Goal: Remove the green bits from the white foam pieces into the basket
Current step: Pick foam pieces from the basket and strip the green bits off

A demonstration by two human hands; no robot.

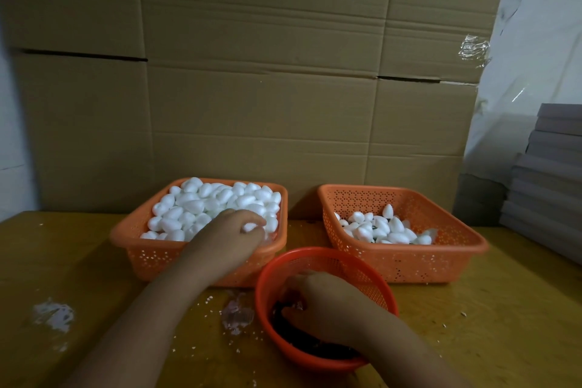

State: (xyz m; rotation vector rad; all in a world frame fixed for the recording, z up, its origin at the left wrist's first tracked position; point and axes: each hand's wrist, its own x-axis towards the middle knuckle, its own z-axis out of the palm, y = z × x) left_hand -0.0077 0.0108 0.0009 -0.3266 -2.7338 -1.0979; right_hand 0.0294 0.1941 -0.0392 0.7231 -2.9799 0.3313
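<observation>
A rectangular orange basket on the left is heaped with white foam pieces. My left hand reaches into its near right corner, fingers curled round one white foam piece. A second rectangular orange basket on the right holds fewer white foam pieces with green bits among them. In front stands a round red basket with a dark layer at its bottom. My right hand is down inside it, fingers curled; whether it holds anything is hidden.
The baskets sit on a yellow-brown table strewn with white crumbs and a crumpled clear scrap. A cardboard wall stands close behind. Flat grey boards are stacked at the right edge.
</observation>
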